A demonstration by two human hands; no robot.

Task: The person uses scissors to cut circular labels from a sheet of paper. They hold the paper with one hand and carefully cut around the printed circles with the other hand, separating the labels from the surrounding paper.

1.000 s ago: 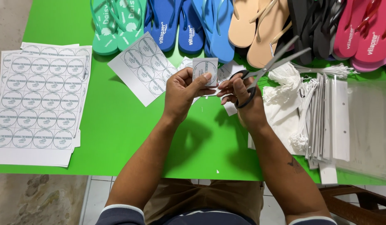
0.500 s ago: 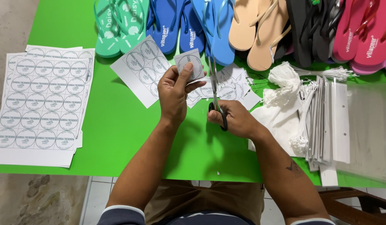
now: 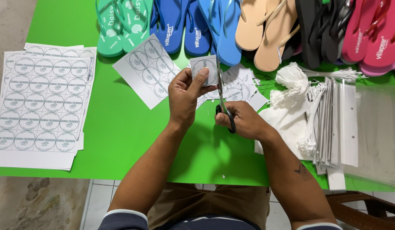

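Note:
My left hand (image 3: 186, 96) pinches a small paper piece with a printed round label (image 3: 204, 69), held up over the green table (image 3: 120, 132). My right hand (image 3: 242, 121) grips black-handled scissors (image 3: 221, 98), blades pointing away from me, cutting along the right edge of that label piece. Just behind my hands lies a pile of cut label pieces and paper scraps (image 3: 238, 87). A partly cut sheet of round labels (image 3: 148, 70) lies to the left of my left hand.
A stack of full label sheets (image 3: 41, 102) lies at the left. Flip-flops in green (image 3: 120, 25), blue (image 3: 197, 25), tan (image 3: 270, 32), black and pink (image 3: 370, 34) line the far edge. White string ties (image 3: 297, 91) and clear plastic bags (image 3: 346, 123) lie at the right.
The scissors turned from lying sideways to pointing away from me and moved onto the label's edge. My left hand lifted the label piece and shifted it slightly.

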